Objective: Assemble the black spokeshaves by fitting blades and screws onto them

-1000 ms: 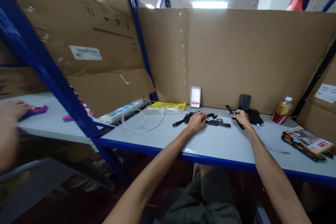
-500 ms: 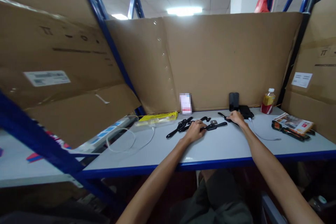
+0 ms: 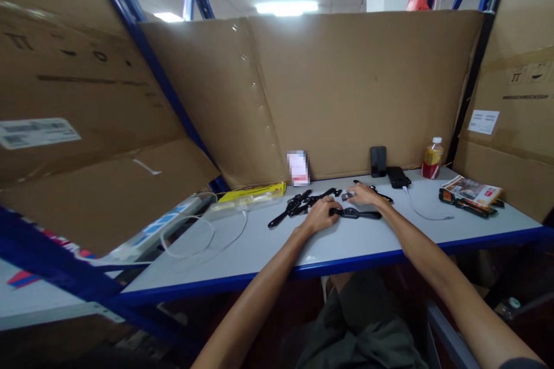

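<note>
My left hand (image 3: 321, 214) rests on the table, fingers closed round the left handle of a black spokeshave (image 3: 350, 213). That tool lies crosswise, its other handle pointing right. Just behind it, my right hand (image 3: 367, 195) reaches leftward with fingers apart, the fingertips at a small grey metal plate (image 3: 346, 197). Whether they touch the plate is hard to make out. Another black spokeshave (image 3: 384, 196) lies partly hidden behind my right hand. To the left of my left hand is a loose pile of several black spokeshaves (image 3: 298, 203).
A phone with a blurred screen (image 3: 298, 168) leans on the cardboard back wall (image 3: 346, 86). Toward the right stand a black phone (image 3: 378, 161), a black power bank (image 3: 397, 177) with a white cable, a drink bottle (image 3: 432, 158) and packages (image 3: 471, 193). A yellow packet (image 3: 255, 190) lies left.
My right hand has let go of the rear spokeshave and moved left to the small metal plate. My left hand stays on its spokeshave. The view has turned slightly right.
</note>
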A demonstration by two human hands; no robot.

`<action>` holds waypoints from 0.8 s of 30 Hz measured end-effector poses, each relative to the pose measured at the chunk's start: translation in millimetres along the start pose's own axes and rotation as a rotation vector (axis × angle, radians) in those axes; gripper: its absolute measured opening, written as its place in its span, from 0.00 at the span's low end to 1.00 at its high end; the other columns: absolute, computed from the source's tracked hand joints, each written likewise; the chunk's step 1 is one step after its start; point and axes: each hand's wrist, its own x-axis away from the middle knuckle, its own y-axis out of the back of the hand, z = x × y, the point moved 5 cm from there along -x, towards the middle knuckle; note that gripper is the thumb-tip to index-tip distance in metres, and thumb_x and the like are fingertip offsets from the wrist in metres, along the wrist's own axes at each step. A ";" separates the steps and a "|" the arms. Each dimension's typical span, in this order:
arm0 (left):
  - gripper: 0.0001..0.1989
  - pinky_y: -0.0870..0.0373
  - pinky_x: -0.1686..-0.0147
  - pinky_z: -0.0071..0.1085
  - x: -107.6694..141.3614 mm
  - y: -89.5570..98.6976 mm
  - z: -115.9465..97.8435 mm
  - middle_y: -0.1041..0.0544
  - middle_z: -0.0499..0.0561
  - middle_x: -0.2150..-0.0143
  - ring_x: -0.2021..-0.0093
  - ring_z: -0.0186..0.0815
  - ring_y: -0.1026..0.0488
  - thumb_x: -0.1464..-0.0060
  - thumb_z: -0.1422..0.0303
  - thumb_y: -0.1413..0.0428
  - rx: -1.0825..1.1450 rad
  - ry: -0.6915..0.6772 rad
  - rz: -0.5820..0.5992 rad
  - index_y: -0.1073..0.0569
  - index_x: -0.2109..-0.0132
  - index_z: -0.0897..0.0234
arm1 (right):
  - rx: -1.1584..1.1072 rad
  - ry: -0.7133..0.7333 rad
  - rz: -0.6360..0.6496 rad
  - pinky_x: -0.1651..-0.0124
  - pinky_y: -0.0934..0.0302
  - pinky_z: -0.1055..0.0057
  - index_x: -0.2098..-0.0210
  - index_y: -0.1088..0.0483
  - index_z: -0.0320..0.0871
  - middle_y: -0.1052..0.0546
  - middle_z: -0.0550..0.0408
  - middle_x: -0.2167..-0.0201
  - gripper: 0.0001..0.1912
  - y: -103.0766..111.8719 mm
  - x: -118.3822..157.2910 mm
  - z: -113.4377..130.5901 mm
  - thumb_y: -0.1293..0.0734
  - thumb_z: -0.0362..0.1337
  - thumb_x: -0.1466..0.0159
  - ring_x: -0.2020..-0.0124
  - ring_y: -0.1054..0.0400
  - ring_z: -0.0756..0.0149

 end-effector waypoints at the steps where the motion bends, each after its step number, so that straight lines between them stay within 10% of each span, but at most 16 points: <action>1: 0.18 0.29 0.49 0.35 0.0 0.1 0.1 0.21 0.53 0.57 0.52 0.42 0.26 0.50 0.75 0.46 -0.003 0.008 -0.002 0.18 0.54 0.59 | -0.021 -0.006 0.014 0.62 0.41 0.73 0.59 0.21 0.46 0.21 0.53 0.62 0.16 0.4 -2.0 -1.1 0.22 0.34 0.48 0.60 0.28 0.61; 6: 0.17 0.29 0.50 0.35 1.3 2.5 -1.1 0.21 0.53 0.57 0.52 0.42 0.25 0.49 0.75 0.46 -0.024 0.032 -0.009 0.18 0.56 0.59 | -0.120 -0.094 0.057 0.71 0.45 0.74 0.74 0.26 0.43 0.27 0.62 0.79 0.12 0.8 -7.1 -7.0 0.21 0.33 0.55 0.73 0.33 0.67; 17: 0.15 0.29 0.49 0.36 6.9 8.2 17.2 0.21 0.55 0.53 0.50 0.44 0.25 0.41 0.69 0.45 -0.119 0.073 -0.017 0.20 0.50 0.60 | -0.512 -0.197 -0.069 0.74 0.40 0.76 0.69 0.26 0.40 0.24 0.57 0.79 0.04 -0.3 -2.8 -15.5 0.28 0.33 0.44 0.76 0.30 0.69; 24: 0.14 0.30 0.50 0.36 6.6 7.1 9.9 0.23 0.56 0.54 0.50 0.43 0.27 0.33 0.68 0.49 -0.243 0.021 0.036 0.21 0.47 0.56 | -0.700 -0.074 0.087 0.72 0.39 0.76 0.69 0.23 0.40 0.22 0.55 0.75 0.05 -4.8 0.8 2.6 0.28 0.36 0.44 0.74 0.30 0.69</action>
